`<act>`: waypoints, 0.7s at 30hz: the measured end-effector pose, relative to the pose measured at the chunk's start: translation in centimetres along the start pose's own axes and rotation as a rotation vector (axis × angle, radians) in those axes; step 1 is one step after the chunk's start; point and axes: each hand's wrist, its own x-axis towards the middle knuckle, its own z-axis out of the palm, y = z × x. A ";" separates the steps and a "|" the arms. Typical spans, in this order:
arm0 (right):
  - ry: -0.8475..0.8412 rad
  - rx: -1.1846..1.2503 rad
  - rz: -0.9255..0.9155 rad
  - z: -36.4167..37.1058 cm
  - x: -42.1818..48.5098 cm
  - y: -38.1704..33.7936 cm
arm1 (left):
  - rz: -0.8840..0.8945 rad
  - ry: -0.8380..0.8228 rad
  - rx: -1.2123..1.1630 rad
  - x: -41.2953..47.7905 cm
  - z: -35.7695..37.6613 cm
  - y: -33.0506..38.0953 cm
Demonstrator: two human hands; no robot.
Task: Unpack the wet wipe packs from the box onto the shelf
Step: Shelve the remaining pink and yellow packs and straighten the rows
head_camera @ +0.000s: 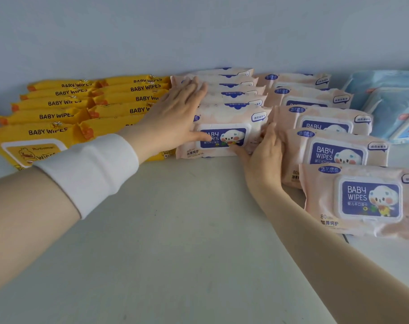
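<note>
Grip: left hand (175,111) spread flat, fingers straight, pressing the left side of the pink row; thumb on the front pink pack (224,136). Right hand (265,155) lies straight-fingered along that pack's right end, thumb at its front edge; fingertips possibly tucked against the neighbouring pink row (334,150), view unclear. Pack sits on the shelf (175,230), beside the yellow packs (58,115). Judgement: squeeze evenly from both ends and nudge back, keeping the front edge square and labels facing up.

Site: I judge a shop or stockroom shelf (175,230) | Evidence: identical baby-wipe packs in overlapping rows sorted by colour, yellow packs (58,116) at its left end, pink packs (315,118) centre, blue packs (390,106) at its right edge | Backing: plain pale wall (198,31)
</note>
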 end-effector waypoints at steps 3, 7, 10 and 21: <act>-0.027 -0.126 0.026 0.5 0.6 -0.8 | 0.006 0.013 0.051 0.1 0.3 0.0; -0.069 -0.330 0.023 0.6 1.1 -1.5 | -0.001 0.046 0.073 0.2 0.6 0.2; -0.156 -0.468 -0.021 -0.9 1.1 -2.6 | -0.026 -0.016 0.090 0.2 0.1 0.4; -0.545 -0.757 -0.296 -21.2 0.2 -0.5 | 0.093 0.058 -0.190 3.2 -6.5 13.5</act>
